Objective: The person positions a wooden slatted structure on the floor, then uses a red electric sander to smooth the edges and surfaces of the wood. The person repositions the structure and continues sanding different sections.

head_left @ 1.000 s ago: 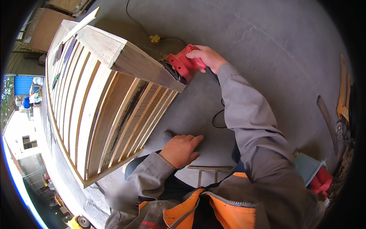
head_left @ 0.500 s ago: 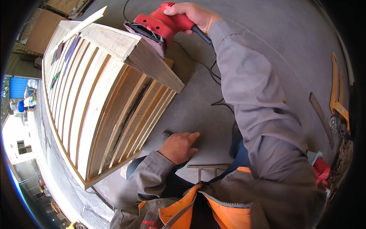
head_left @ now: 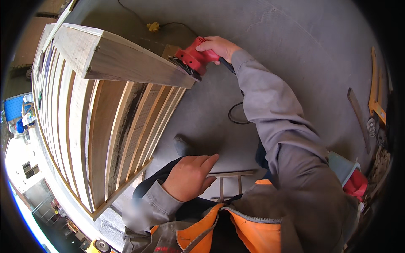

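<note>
My right hand (head_left: 221,47) is wrapped round the red electric sander (head_left: 195,58), far out at the end of my stretched arm. The sander's dark pad lies against the far end of a thick wooden board (head_left: 135,63), which crosses the end of a large slatted wooden frame (head_left: 99,139). That frame stands on my left, its pale and brown slats running side by side. In front of my body, my left hand (head_left: 188,177) holds nothing. Its index finger is stretched forward and the thumb is apart from it.
A black cord (head_left: 235,116) trails over the floor beside my right arm. Beyond the frame lies a yellow plug connector (head_left: 153,27). A low stool-like frame (head_left: 230,174) sits near my legs. At right are a pale bucket (head_left: 342,168), a wooden strip (head_left: 357,120) and orange-yellow pieces (head_left: 374,101).
The sander in my right hand has moved along the thick board, from its near top area to its far right end. The frame sits further left in view. My left hand has shifted slightly.
</note>
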Action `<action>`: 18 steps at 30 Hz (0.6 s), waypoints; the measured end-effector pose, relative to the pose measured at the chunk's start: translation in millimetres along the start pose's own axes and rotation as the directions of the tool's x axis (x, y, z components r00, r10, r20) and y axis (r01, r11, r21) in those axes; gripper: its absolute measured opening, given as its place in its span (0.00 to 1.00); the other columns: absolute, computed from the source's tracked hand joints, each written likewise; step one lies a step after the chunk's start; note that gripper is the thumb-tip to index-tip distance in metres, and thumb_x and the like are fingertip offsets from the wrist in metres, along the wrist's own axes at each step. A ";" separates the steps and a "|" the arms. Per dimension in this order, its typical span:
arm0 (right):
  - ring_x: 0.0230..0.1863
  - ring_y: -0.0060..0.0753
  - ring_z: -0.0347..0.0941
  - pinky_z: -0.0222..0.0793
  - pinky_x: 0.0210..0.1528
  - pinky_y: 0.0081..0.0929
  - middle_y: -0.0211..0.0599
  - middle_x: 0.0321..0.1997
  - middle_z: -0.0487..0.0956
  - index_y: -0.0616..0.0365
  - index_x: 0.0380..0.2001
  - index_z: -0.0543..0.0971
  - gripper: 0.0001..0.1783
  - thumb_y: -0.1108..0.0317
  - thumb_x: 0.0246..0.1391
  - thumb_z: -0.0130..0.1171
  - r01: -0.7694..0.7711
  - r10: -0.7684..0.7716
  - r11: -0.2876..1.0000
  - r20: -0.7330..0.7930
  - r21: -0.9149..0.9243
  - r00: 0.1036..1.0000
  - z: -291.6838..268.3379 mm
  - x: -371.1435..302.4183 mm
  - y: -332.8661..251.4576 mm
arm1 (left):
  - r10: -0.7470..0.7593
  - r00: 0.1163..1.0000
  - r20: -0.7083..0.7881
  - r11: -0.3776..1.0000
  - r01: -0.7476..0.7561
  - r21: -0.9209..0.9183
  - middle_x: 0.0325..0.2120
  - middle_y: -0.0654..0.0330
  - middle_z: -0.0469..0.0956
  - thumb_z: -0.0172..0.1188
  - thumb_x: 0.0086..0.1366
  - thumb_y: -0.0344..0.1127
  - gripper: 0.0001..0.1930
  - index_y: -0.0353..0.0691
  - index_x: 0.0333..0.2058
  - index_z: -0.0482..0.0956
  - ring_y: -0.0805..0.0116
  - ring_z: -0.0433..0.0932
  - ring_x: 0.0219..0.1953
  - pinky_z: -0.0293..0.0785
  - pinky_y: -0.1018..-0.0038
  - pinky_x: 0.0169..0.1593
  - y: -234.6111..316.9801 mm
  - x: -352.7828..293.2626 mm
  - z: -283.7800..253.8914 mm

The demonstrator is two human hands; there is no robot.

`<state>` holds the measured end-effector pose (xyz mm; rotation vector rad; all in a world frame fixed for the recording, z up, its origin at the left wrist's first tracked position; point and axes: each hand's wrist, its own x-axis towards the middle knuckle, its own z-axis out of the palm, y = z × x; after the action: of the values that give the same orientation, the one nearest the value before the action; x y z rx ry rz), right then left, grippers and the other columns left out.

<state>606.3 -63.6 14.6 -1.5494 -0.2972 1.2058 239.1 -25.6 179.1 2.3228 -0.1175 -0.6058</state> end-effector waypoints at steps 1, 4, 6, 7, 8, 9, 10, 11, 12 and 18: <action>0.35 0.21 0.73 0.63 0.26 0.26 0.26 0.41 0.83 0.46 0.51 0.84 0.22 0.52 0.56 0.68 -0.029 0.029 0.999 0.012 0.019 1.000 -3.5 7.5 13.6 | -0.011 1.000 0.002 1.000 0.011 -0.009 0.50 0.47 0.82 0.72 0.58 0.35 0.33 0.35 0.61 0.74 0.46 0.81 0.50 0.77 0.57 0.54 -1.2 1.2 -1.4; 0.34 0.21 0.73 0.62 0.25 0.26 0.27 0.40 0.83 0.46 0.51 0.84 0.21 0.53 0.56 0.68 -0.088 0.091 0.994 -0.049 0.065 0.995 -7.4 28.5 55.2 | -0.045 0.999 0.013 0.998 0.046 -0.039 0.50 0.48 0.82 0.72 0.57 0.34 0.32 0.35 0.61 0.74 0.46 0.81 0.50 0.77 0.57 0.54 -3.6 5.7 -7.2; 0.33 0.22 0.72 0.61 0.26 0.28 0.27 0.39 0.83 0.48 0.48 0.84 0.19 0.53 0.56 0.68 -0.124 0.127 0.990 -0.039 0.069 0.991 -13.7 40.6 78.9 | -0.056 0.998 0.025 0.997 0.057 -0.060 0.50 0.48 0.82 0.73 0.57 0.34 0.33 0.34 0.61 0.75 0.46 0.81 0.49 0.78 0.58 0.53 -6.2 9.5 -7.1; 0.33 0.22 0.72 0.61 0.26 0.29 0.27 0.38 0.82 0.48 0.47 0.84 0.18 0.53 0.56 0.67 -0.137 0.140 0.988 -0.034 0.066 0.990 -16.5 47.5 89.6 | -0.063 0.998 0.029 0.996 0.065 -0.066 0.49 0.48 0.82 0.73 0.57 0.34 0.33 0.34 0.61 0.75 0.47 0.82 0.49 0.78 0.58 0.53 -7.7 11.2 -8.0; 0.32 0.23 0.72 0.61 0.26 0.29 0.26 0.38 0.82 0.48 0.45 0.84 0.17 0.53 0.56 0.67 -0.151 0.153 0.987 -0.030 0.064 0.988 -19.3 53.9 100.3 | -0.062 0.998 0.030 0.996 0.064 -0.069 0.49 0.48 0.82 0.73 0.56 0.34 0.33 0.34 0.60 0.75 0.47 0.82 0.48 0.78 0.59 0.53 -9.0 13.4 -8.5; 0.32 0.23 0.72 0.62 0.26 0.30 0.26 0.37 0.82 0.48 0.44 0.83 0.16 0.53 0.56 0.67 -0.154 0.156 0.986 -0.024 0.067 0.987 -22.8 59.7 110.7 | -0.062 0.998 0.031 0.995 0.064 -0.071 0.49 0.48 0.82 0.73 0.56 0.34 0.33 0.34 0.60 0.75 0.48 0.82 0.48 0.78 0.59 0.53 -9.9 15.7 -8.2; 0.32 0.23 0.72 0.62 0.26 0.30 0.26 0.37 0.81 0.49 0.43 0.83 0.16 0.53 0.57 0.67 -0.160 0.161 0.985 -0.016 0.068 0.987 -25.3 64.2 118.6 | -0.062 0.998 0.031 0.995 0.065 -0.075 0.49 0.48 0.82 0.73 0.56 0.34 0.33 0.34 0.60 0.75 0.48 0.82 0.48 0.78 0.60 0.52 -10.3 16.6 -8.5; 0.32 0.23 0.72 0.62 0.26 0.30 0.25 0.36 0.81 0.49 0.42 0.83 0.15 0.54 0.57 0.67 -0.165 0.166 0.984 -0.010 0.069 0.986 -26.2 67.8 127.4 | -0.060 0.998 0.029 0.996 0.062 -0.071 0.49 0.48 0.82 0.74 0.56 0.34 0.33 0.34 0.60 0.75 0.49 0.82 0.47 0.78 0.60 0.52 -11.4 17.6 -8.4; 0.32 0.23 0.72 0.62 0.26 0.30 0.25 0.36 0.81 0.49 0.42 0.83 0.15 0.54 0.57 0.67 -0.168 0.170 0.982 -0.024 0.088 0.985 -24.9 69.9 137.7 | -0.056 0.998 0.027 0.996 0.058 -0.067 0.49 0.48 0.82 0.74 0.56 0.35 0.33 0.33 0.60 0.75 0.49 0.82 0.47 0.78 0.61 0.52 -12.7 18.5 -8.1; 0.33 0.24 0.72 0.62 0.26 0.31 0.26 0.37 0.81 0.49 0.42 0.83 0.15 0.54 0.57 0.67 -0.148 0.156 0.980 -0.048 0.134 0.987 -23.0 63.8 134.2 | -0.007 1.000 -0.028 0.998 0.005 -0.058 0.49 0.48 0.82 0.74 0.56 0.35 0.33 0.33 0.60 0.75 0.49 0.82 0.46 0.78 0.61 0.51 -10.5 20.4 -8.3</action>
<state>600.8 -81.0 -134.6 -1.5117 -0.0610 1.2700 260.0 -17.7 169.3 2.2753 -0.0789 -0.5719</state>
